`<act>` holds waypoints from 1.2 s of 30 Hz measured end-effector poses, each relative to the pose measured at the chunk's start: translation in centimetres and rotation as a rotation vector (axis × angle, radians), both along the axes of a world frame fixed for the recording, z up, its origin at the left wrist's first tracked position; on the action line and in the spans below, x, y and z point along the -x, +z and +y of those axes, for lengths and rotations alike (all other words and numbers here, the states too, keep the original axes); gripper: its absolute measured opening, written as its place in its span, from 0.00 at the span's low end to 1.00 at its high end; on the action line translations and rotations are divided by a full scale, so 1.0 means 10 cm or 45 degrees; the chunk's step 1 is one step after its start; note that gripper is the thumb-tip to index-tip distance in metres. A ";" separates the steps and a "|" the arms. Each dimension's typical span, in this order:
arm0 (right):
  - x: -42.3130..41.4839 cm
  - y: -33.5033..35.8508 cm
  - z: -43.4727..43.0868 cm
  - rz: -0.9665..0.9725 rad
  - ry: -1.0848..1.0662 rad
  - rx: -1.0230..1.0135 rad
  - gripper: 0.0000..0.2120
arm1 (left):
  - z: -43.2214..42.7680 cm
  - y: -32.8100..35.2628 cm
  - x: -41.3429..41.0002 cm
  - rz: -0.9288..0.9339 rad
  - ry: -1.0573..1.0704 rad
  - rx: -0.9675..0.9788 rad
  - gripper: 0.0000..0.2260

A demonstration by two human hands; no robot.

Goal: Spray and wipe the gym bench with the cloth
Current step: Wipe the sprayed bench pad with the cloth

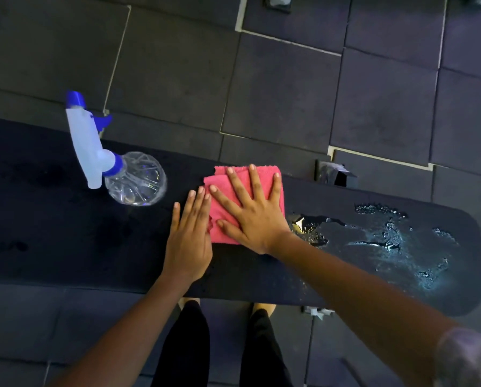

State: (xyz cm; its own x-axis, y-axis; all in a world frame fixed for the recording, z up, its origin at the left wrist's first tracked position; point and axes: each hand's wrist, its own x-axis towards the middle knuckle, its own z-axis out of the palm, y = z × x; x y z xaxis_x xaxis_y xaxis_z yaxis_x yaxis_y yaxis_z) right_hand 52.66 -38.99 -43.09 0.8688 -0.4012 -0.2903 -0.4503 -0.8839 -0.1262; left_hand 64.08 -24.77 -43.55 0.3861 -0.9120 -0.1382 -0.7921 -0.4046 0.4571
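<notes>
A long black gym bench (74, 233) runs across the view from left to right. A folded pink cloth (222, 188) lies on its middle. My right hand (252, 212) presses flat on the cloth with fingers spread. My left hand (189, 238) lies flat on the bench just left of the cloth, its fingertips touching the cloth's edge. A clear spray bottle (113, 166) with a white and blue trigger head stands on the bench to the left of the hands. A wet patch of spray (387, 241) glistens on the bench's right end.
Dark rubber floor tiles (289, 93) surround the bench. A metal bench foot (331, 171) shows behind the far edge. My legs and feet (228, 344) stand at the near side.
</notes>
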 end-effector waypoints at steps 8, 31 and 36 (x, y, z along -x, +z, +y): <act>0.01 -0.03 0.08 -0.143 -0.751 0.011 0.30 | -0.07 0.02 0.05 -0.153 0.005 -0.066 0.27; 0.49 -0.01 0.09 -0.168 -1.003 0.114 0.29 | 0.00 -0.13 0.10 -0.335 -0.080 0.000 0.25; 0.57 0.00 0.11 -0.219 -0.492 0.102 0.30 | -0.02 -0.09 0.15 -0.330 -0.073 0.003 0.25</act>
State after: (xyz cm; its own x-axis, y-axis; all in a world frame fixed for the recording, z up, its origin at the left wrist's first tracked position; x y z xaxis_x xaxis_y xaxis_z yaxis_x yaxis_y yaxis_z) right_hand 46.95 -37.85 -43.12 0.6835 -0.7218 -0.1091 -0.7285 -0.6647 -0.1660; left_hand 62.57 -24.98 -44.48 0.3561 -0.9337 -0.0390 -0.9045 -0.3548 0.2367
